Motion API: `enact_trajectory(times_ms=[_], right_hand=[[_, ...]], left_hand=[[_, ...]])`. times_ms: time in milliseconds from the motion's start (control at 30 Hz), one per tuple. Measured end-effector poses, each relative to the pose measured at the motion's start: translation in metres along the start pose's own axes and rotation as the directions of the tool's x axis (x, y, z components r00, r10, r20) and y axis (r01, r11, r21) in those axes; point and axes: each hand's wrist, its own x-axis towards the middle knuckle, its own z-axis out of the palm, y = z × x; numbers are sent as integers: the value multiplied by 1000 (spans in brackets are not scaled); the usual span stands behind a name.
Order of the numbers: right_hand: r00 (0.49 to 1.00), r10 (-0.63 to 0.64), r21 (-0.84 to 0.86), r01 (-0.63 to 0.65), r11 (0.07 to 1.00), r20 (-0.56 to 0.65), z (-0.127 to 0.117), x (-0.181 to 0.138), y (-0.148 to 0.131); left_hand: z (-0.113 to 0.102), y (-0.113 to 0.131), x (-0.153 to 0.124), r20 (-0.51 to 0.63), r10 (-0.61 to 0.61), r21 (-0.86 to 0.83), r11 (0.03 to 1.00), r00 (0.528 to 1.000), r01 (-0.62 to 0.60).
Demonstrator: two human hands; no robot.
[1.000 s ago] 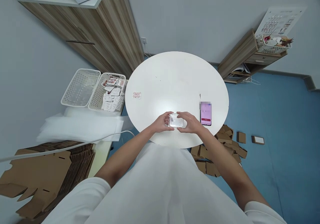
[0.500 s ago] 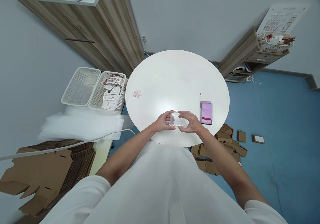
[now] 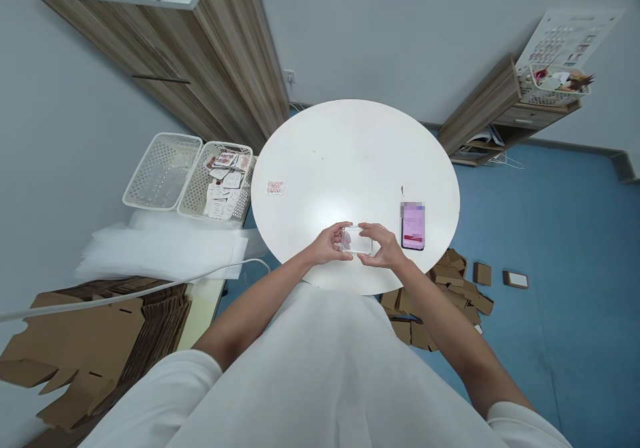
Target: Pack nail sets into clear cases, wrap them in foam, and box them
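Note:
A small clear plastic box (image 3: pixel 358 242) is held level between my two hands, over the near part of the white round table (image 3: pixel 350 141). My left hand (image 3: pixel 330 243) grips its left end, thumb on the near side and fingers on the far side. On the right end, my right hand (image 3: pixel 383 245) pinches it the same way. Fingers show through the clear plastic at the left; whether anything lies inside I cannot tell. A phone (image 3: pixel 413 227) with a pink screen lies right of my right hand. Toward the table's left edge is a small printed card (image 3: pixel 275 187).
Two white baskets stand left of the table, one holding printed packets (image 3: pixel 223 195). Below them lie white foam sheets (image 3: pixel 165 251) and stacked flat cardboard (image 3: pixel 95 341), with a white cable (image 3: pixel 150 291) across. Small brown boxes (image 3: pixel 453 281) are heaped on the floor at right.
Both hands and the clear box have shifted very slightly to the right in the view. The grip on the box looks the same.

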Motion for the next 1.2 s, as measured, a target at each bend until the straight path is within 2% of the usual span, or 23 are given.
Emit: enact_trajectory(times_ms=[200, 333, 533, 600, 700, 833, 967, 1100, 1200], right_hand=[[1000, 10, 9, -10, 1000, -27, -1, 3, -2], [1000, 10, 1, -10, 1000, 12, -5, 10, -5], [995, 103, 51, -103, 993, 8, -6, 13, -6], [993, 116, 52, -117, 992, 11, -5, 12, -5], [991, 130, 43, -131, 990, 29, -4, 11, -6], [988, 135, 49, -139, 989, 77, -5, 10, -7], [979, 142, 69, -153, 986, 146, -7, 10, -8], [953, 271, 117, -287, 951, 133, -6, 16, -6], [903, 427, 178, -429, 885, 53, 0, 22, 1]], left_hand=[[0, 1, 0, 6, 6, 16, 1000, 1000, -6], [-1, 6, -1, 9, 23, 1, 1000, 1000, -23], [-3, 12, -1, 37, -27, -5, 1000, 999, 27], [-4, 10, -2, -4, -79, -32, 996, 997, 79], [-6, 5, -2, -128, -142, -40, 990, 982, 137], [-11, 2, 0, -250, -145, 51, 985, 957, 162], [-16, 0, 1, -287, -119, 169, 970, 951, 173], [-18, -7, -2, -318, -92, 236, 956, 944, 172], [-20, -13, -5, -311, -89, 266, 948, 946, 176]])
